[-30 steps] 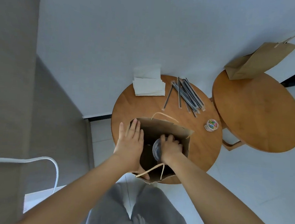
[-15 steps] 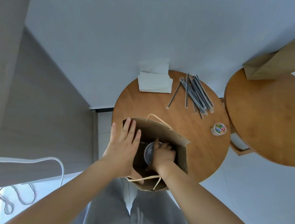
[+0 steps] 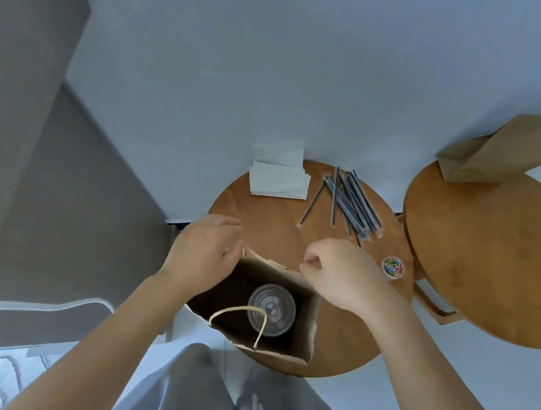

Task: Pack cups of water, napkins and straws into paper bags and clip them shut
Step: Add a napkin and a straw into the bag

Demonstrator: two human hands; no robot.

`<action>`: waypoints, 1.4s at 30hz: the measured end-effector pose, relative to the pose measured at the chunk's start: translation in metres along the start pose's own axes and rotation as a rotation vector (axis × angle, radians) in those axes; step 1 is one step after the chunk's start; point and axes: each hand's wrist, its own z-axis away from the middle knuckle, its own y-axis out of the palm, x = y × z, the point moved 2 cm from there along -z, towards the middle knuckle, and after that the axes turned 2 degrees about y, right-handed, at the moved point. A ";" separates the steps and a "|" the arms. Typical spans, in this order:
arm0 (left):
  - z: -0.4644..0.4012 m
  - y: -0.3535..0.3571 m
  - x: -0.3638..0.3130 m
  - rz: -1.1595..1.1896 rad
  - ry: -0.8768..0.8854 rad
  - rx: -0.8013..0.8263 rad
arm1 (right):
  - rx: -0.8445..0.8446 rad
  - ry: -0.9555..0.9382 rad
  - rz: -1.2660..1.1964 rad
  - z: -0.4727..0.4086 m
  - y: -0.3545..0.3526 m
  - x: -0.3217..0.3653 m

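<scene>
Now, from the head camera: an open brown paper bag [image 3: 301, 325] stands on the near edge of the round wooden table [image 3: 273, 234], a clear lidded plastic cup [image 3: 271, 309] upright inside it. Left hand [image 3: 204, 251] hovers at the bag's far left corner, fingers blurred, so its grip can't be told. Right hand [image 3: 338, 273] is curled, pinching the far rim. White napkins [image 3: 279, 181], wrapped dark straws [image 3: 351, 205] and a small tub of coloured clips [image 3: 393, 267] lie beyond.

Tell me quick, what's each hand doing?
Left hand: at the paper bag rim; grip cannot be told.
Right hand: pinching the bag's far rim.
</scene>
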 end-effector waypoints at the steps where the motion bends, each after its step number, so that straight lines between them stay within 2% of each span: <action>1: -0.006 -0.002 0.000 0.004 -0.007 0.006 | -0.049 -0.017 -0.016 -0.003 -0.008 -0.002; 8: -0.073 0.014 0.017 0.036 -0.134 0.116 | -0.209 -0.078 -0.140 -0.065 -0.017 -0.002; 13: -0.136 0.053 0.059 0.099 -0.227 0.207 | -0.180 -0.010 -0.182 -0.133 0.006 -0.010; 18: -0.197 0.110 0.104 0.115 -0.238 0.266 | -0.158 0.059 -0.166 -0.207 0.039 -0.027; 25: -0.272 0.184 0.141 -0.078 -0.065 0.257 | -0.148 0.172 -0.255 -0.299 0.088 -0.058; 29: -0.300 0.212 0.140 -0.189 0.144 0.377 | -0.204 0.396 -0.409 -0.310 0.117 -0.091; 33: -0.309 0.232 0.142 -0.268 0.197 0.533 | -0.182 0.630 -0.532 -0.310 0.140 -0.120; 39: -0.315 0.239 0.143 -0.216 0.190 0.445 | -0.271 0.766 -0.603 -0.323 0.145 -0.126; 42: -0.314 0.227 0.131 -0.071 0.169 0.348 | -0.205 0.832 -0.624 -0.329 0.148 -0.126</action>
